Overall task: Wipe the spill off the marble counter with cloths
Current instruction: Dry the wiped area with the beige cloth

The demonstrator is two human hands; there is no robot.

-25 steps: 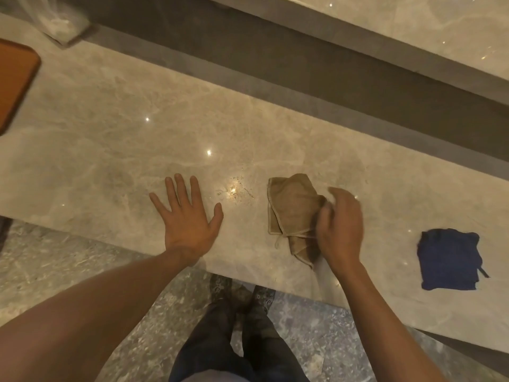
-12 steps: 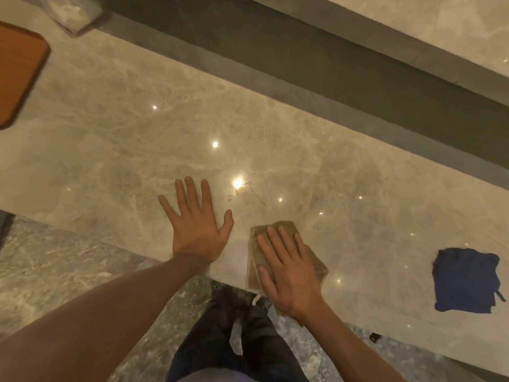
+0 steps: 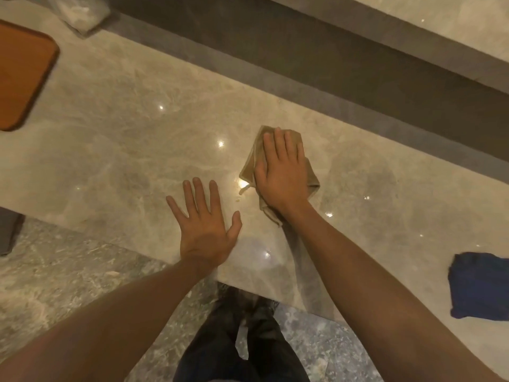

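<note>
My right hand (image 3: 282, 172) presses flat on a crumpled tan cloth (image 3: 249, 168) on the beige marble counter (image 3: 124, 150). Its fingers are spread over the cloth, which sticks out at the hand's left, top and right. A few small crumbs of the spill (image 3: 237, 200) lie just left of the cloth, by a bright light reflection. To the left, my left hand (image 3: 205, 224) rests palm down on the bare counter near its front edge, fingers spread, holding nothing. A dark blue cloth (image 3: 480, 285) lies on the counter at the far right.
An orange-brown tray (image 3: 22, 75) sits at the counter's left end, and a clear plastic bag (image 3: 80, 12) lies behind it. A dark recessed ledge (image 3: 330, 59) runs along the counter's back. My legs and shoes (image 3: 242, 340) stand on the speckled floor below.
My right hand has slid the tan cloth from the counter's front edge away from me, up and to the right. The left hand has stayed flat in place.
</note>
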